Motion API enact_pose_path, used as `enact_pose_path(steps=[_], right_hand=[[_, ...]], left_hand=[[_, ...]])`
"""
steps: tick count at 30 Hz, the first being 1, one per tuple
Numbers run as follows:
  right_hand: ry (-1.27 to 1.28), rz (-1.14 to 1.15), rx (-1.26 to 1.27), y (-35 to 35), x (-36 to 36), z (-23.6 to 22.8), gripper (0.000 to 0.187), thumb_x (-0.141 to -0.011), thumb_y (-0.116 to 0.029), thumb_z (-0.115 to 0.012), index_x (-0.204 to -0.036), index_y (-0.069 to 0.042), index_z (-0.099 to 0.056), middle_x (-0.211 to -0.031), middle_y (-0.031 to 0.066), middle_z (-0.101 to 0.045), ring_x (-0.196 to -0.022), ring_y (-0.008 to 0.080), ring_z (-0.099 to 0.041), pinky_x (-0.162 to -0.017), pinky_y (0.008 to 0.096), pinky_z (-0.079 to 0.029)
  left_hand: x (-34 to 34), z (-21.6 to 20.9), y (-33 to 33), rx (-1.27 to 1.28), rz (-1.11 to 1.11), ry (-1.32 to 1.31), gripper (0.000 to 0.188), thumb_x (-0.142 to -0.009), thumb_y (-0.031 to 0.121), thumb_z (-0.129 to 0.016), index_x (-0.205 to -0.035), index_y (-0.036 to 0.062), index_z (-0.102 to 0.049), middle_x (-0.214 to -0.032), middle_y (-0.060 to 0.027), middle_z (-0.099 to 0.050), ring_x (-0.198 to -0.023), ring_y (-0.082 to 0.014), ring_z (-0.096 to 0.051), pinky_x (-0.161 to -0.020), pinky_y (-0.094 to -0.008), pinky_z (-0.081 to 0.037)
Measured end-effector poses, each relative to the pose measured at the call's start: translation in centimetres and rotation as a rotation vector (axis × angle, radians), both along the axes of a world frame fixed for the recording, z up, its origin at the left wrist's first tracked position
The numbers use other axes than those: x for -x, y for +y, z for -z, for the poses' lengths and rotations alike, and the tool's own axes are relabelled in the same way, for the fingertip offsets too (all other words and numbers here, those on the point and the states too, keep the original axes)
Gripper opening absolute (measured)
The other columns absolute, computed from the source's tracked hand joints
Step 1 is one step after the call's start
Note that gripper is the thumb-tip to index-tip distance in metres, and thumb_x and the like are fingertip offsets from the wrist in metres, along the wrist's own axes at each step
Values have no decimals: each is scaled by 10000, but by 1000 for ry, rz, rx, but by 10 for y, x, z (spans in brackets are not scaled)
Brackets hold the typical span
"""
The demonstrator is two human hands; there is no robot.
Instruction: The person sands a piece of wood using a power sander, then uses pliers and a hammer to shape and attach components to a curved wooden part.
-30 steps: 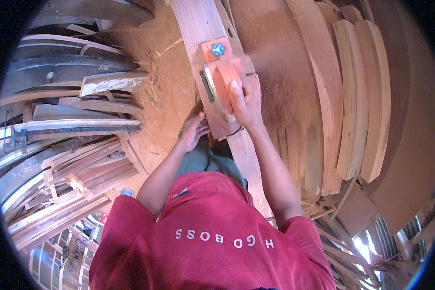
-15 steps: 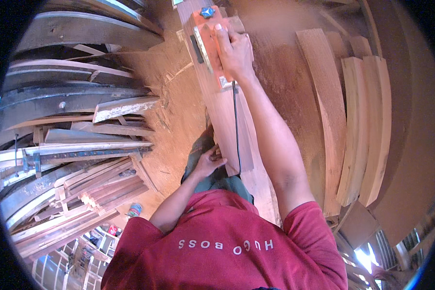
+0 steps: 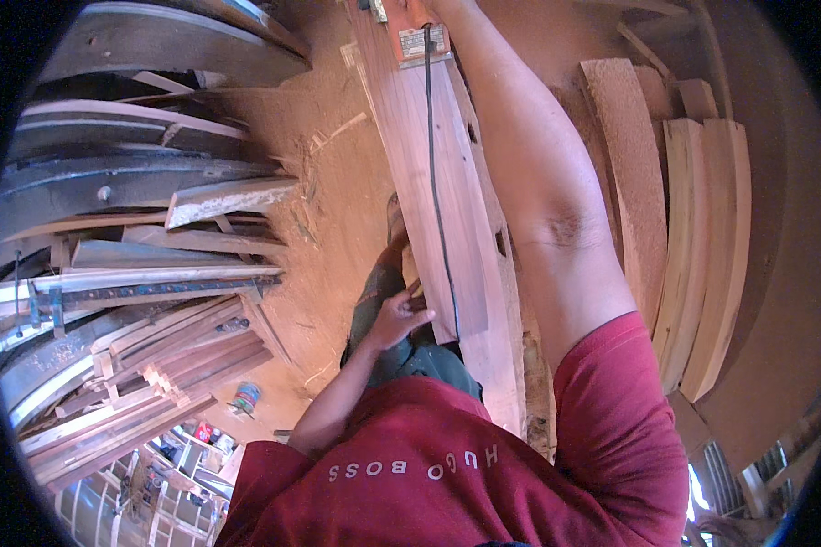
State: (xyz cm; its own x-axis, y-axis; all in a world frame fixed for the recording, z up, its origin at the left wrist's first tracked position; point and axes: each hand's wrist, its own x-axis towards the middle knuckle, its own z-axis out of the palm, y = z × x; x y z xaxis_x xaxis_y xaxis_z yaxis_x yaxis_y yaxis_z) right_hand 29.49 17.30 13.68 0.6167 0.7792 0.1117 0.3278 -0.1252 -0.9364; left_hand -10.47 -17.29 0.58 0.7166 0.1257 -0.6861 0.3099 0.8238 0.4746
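Observation:
An orange electric planer [image 3: 421, 41] lies on a long reddish-brown board [image 3: 420, 137], cut off by the top edge. My right arm reaches straight out to it; only the base of my right hand [image 3: 445, 5] shows, closed on the planer, its fingers out of view. A black cord [image 3: 431, 155] runs from the planer back along the board and drops over its near left edge. Beside that edge, in front of my body, my left hand [image 3: 398, 321] is open, thumb and fingers apart, with nothing plainly in it.
The board rests on a wider timber bench [image 3: 506, 337] with slots in its side. Curved planks [image 3: 625, 155] and pale beams [image 3: 689, 237] stand on the right. Stacked lumber [image 3: 146, 191] fills the left. A small can [image 3: 245, 397] sits on the sawdust-covered floor [image 3: 315, 264].
My right hand has pushed the planer farther away along the board, mostly out of the top of the view. The cord is drawn out longer. My left hand has barely moved.

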Motion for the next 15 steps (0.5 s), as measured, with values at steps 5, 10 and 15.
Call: enact_pose_path(steps=[5,10,15], right_hand=[[-235,91,-70,-111,50,17,579,-1012,-505,-417,-945,-5,-701,-772,242,-649,-731,360,-669,-680,462,-491],[-8,-46,158,-339,133,-1,504,-970,-463,-542,-1075,17,-651,-750,209,-636,-717,292,-651,-655,421,-482],[125,-34,371,-546,226,-16,515,-974,-387,-545,-1309,2,-583,-940,204,-672,-796,344,-642,-679,432,-485]], left_hand=[[4,-7,-8,144,-184,152,688,-973,604,-495,-1381,51,-508,-1227,-97,-626,-1063,-197,-611,-960,-361,-488],[-2,12,-8,87,-166,90,923,-925,790,-288,-1508,81,-387,-1208,-91,-616,-1043,-246,-605,-995,-405,-427],[-7,-1,-4,23,-145,135,1027,-880,853,-224,-1503,54,-392,-1246,-141,-608,-1060,-272,-599,-1028,-430,-397]])
